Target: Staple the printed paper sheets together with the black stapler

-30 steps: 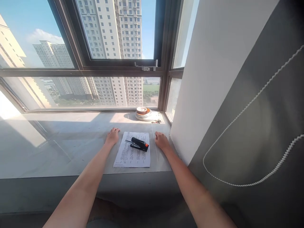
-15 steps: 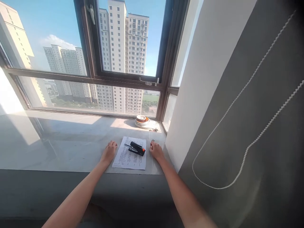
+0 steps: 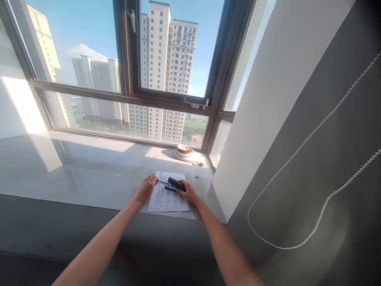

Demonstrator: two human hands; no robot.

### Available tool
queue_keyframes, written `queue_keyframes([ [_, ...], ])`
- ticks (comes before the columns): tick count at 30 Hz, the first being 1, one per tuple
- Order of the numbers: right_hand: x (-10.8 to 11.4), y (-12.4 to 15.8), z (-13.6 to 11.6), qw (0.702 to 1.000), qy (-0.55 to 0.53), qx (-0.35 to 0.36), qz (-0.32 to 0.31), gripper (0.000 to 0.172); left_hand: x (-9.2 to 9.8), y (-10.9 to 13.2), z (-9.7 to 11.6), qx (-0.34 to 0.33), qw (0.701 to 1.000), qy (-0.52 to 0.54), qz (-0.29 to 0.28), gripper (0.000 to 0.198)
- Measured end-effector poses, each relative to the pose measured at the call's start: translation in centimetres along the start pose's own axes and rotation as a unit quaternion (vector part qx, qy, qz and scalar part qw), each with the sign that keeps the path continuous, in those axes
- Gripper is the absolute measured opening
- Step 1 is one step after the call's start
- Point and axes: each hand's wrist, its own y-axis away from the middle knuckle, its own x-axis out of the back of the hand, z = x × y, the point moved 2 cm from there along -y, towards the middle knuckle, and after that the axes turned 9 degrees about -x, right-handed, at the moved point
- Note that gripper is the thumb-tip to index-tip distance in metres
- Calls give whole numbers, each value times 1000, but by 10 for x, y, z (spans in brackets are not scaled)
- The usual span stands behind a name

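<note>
A black stapler [image 3: 176, 184] lies over printed sheets of paper [image 3: 169, 202] on the sill, its thin metal slide sticking out to the left. My right hand [image 3: 189, 192] is wrapped round the stapler's right end and covers most of the orange part there. At the tip of the metal slide, the fingers of my left hand [image 3: 146, 187] are drawn together and seem to pinch it; the exact contact is too small to make out. Right of the paper sits a small grey strip [image 3: 197, 177] that looks like staples.
Rolls of tape [image 3: 183, 153] are stacked by the window corner, with a small chain-like item [image 3: 197, 164] beside them. The windowsill [image 3: 98, 174] ends at a front edge before me. A white wall [image 3: 256, 111] and a hanging bead chain [image 3: 285, 159] stand on the right.
My right hand has left the small grey strip and moved left onto the stapler. My left hand has moved right, to the slide's tip. The camera view has shifted and tilted slightly.
</note>
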Motion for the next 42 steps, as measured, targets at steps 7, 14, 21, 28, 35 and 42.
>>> queue_keyframes([
  [7,-2,-2,1,999,21,28,-29,40,-3,-4,-1,1,1000,1,-30,19],
  [14,2,3,-7,999,28,36,-26,35,-5,-7,-3,-23,999,8,-37,22],
  [21,3,3,-7,998,23,48,-33,35,-5,-11,0,-37,997,4,-61,20],
  [28,0,2,-2,998,32,48,-34,34,-8,-11,-3,-41,997,-1,-66,19],
  [35,1,3,-3,998,16,52,-41,35,-5,-9,-1,-49,996,-38,-65,28],
  [42,2,5,-2,998,1,48,-33,29,-1,2,-2,44,998,-13,-38,28],
])
